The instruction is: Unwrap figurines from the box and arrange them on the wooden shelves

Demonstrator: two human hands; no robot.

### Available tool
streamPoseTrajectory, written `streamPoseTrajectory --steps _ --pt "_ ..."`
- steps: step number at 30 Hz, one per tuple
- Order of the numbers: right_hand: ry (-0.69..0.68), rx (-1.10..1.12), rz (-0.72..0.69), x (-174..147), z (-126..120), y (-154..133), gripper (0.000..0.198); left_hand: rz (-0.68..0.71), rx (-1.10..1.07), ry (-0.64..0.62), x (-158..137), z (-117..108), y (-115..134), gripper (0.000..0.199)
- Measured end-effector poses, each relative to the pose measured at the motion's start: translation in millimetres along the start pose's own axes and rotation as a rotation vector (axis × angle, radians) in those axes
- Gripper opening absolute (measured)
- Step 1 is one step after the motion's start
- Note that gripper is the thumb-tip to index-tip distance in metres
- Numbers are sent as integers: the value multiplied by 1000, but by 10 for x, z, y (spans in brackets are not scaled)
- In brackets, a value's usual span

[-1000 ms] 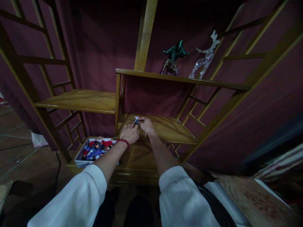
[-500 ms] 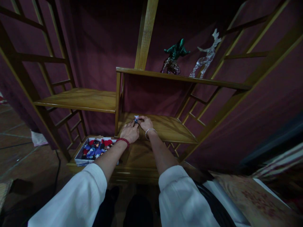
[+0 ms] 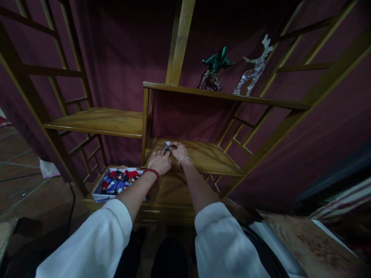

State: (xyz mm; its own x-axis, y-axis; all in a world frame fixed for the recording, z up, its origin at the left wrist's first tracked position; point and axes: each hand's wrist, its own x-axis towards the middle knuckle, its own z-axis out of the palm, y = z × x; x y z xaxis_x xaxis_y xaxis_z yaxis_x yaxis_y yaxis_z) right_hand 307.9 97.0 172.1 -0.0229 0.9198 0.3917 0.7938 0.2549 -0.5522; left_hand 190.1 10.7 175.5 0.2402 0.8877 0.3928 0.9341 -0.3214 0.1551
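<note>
A small figurine [image 3: 167, 144], pale at the top and dark at the base, is seen upright at the lower shelf [image 3: 205, 156], toward that compartment's left side. Its lower part is partly covered by fingers. By the left hand [image 3: 159, 161], laid palm down with its fingers stretched forward, the figurine's base is met from the front; whether it is gripped cannot be told. The right hand [image 3: 179, 151] is held with its fingers partly curled, their tips brought up to the figurine's right side; whether they are closed on it cannot be told either. A red bead bracelet [image 3: 153, 173] is worn on the left wrist, a silvery bangle [image 3: 183, 159] on the right.

To the left, beside the left forearm, an open box [image 3: 100, 198] is filled with red, blue and dark toys [image 3: 116, 184]. Above, on the upper shelf [image 3: 179, 88], a green-topped statuette [image 3: 215, 67] and a clear deer figure [image 3: 252, 73] are displayed side by side, apart.
</note>
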Motion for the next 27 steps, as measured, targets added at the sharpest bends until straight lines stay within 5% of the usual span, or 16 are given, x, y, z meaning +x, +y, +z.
streamPoseTrajectory --steps 12,27 --pt "108 81 180 -95 -88 -67 33 -9 -7 101 -47 -29 18 33" --pt "149 30 179 -605 -265 -193 19 99 -29 253 -371 -12 20 32"
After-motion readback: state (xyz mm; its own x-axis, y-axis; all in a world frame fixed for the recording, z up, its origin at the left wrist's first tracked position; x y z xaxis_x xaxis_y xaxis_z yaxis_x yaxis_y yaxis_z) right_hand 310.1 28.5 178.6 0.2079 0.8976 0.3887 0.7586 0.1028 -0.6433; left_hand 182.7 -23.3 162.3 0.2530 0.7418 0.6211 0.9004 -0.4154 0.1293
